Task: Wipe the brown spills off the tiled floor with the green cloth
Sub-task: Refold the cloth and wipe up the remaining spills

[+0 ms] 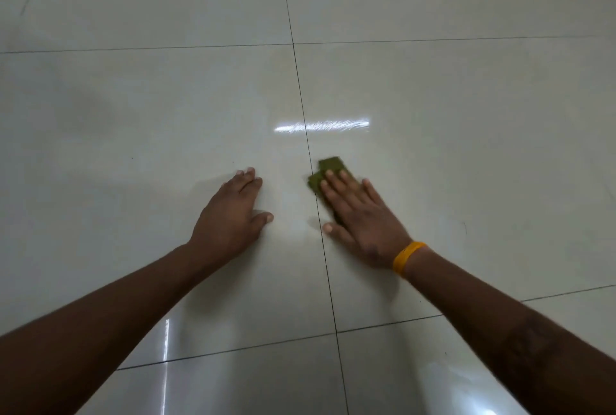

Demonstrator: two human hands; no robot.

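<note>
A folded green cloth (328,170) lies flat on the pale tiled floor (466,114), just right of a dark grout line. My right hand (360,214) presses down on it with fingers spread, covering most of it; only its far end and left edge show. An orange band (408,258) circles that wrist. My left hand (233,214) rests palm down on the neighbouring tile to the left, holding nothing. A faint yellowish-brown smear (283,61) shows near the grout crossing further ahead. A paler tint lies between my hands.
Large glossy cream tiles fill the view, split by thin dark grout lines (301,104). A bright light reflection (321,125) streaks the floor just beyond the cloth. A few tiny dark specks (465,228) dot the tiles.
</note>
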